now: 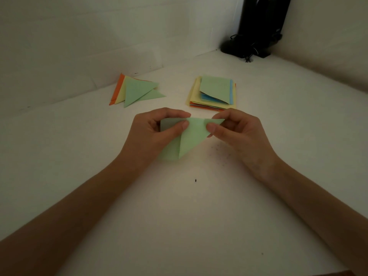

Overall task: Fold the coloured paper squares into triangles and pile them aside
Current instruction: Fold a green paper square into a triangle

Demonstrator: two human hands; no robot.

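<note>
A light green paper square (191, 136) is held just above the white table in the middle of the view, partly folded with a crease running down its centre. My left hand (157, 132) pinches its left part between thumb and fingers. My right hand (237, 130) pinches its right corner. A pile of folded triangles (135, 90), green on top with yellow and orange beneath, lies at the back left. A stack of unfolded coloured squares (214, 93), green on top over blue, yellow and orange, sits at the back centre.
White walls close off the table (199, 216) at the back and on the right. A black stand with cables (256, 26) fills the far right corner. Small dark specks dot the table near my right wrist.
</note>
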